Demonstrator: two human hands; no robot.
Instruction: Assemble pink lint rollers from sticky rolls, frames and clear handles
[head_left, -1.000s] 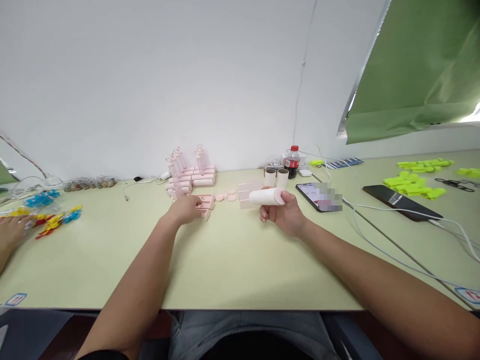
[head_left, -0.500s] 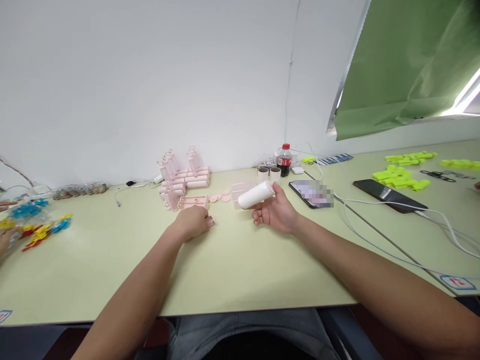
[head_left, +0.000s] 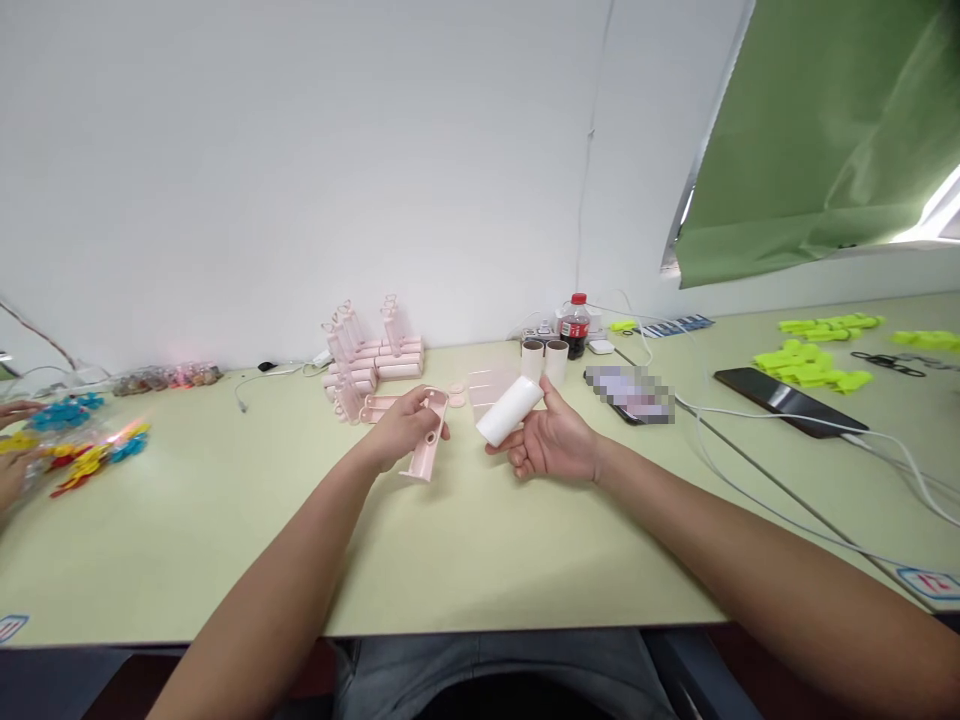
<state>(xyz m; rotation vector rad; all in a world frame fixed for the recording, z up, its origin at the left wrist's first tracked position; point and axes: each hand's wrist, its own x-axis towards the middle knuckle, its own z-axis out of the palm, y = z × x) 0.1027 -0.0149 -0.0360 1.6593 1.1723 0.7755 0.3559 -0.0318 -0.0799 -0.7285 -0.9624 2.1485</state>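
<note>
Lying apart in the grasp, seemingly unjoined, are a smooth white cylindrical roll [head_left: 510, 412], gripped by the right hand [head_left: 559, 445] left of and nearer than the red-capped cola bottle [head_left: 575, 330], and a pale-pink plastic frame [head_left: 422, 460], clasped by the left hand [head_left: 403, 428] farther left. Pale-pink cylindrical pieces [head_left: 398, 366] stacked left of the bottle look finished. The roll's long axis slants bottleward; the frame's runs near-to-far.

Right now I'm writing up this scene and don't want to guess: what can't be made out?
All in the head view:
Pink holder: part of its side, covered by the left hand.
White roll: its thumb-side end, hidden by the right hand.
Phone beyond that hand: its screen, blurred by pixelation.
Co-worker's nearer hand: arm cut off by the left edge.
</note>
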